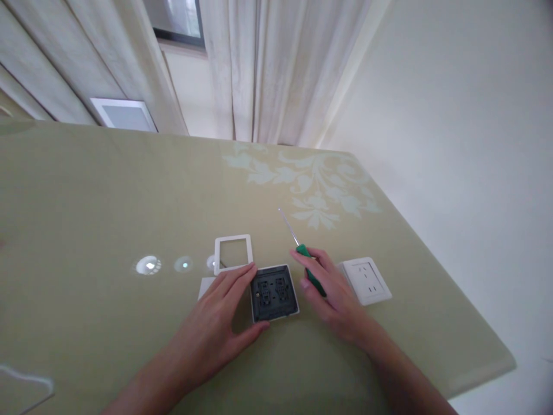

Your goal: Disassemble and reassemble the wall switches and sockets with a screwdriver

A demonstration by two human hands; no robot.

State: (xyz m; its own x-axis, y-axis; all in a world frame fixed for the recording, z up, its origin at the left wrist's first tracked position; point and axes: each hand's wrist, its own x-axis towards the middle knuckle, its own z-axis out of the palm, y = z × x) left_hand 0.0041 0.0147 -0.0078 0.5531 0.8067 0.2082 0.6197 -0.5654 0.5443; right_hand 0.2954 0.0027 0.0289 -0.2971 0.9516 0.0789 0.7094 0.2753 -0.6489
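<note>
A dark switch module with a white rim [275,293] lies on the glossy green table [108,202]. My left hand [220,323] rests beside it, fingers spread along its left and lower edges, steadying it. My right hand [332,291] is closed round the green handle of a screwdriver [302,251], whose thin metal shaft points up and away toward the far left. A white square frame [234,252] lies just beyond the module. Under my left fingers shows a small white plate [206,286].
A white wall socket [366,280] lies right of my right hand. The table's right edge [484,346] runs close to a white wall. Cream curtains [268,69] hang behind the table. Ceiling lights reflect on the tabletop [149,265].
</note>
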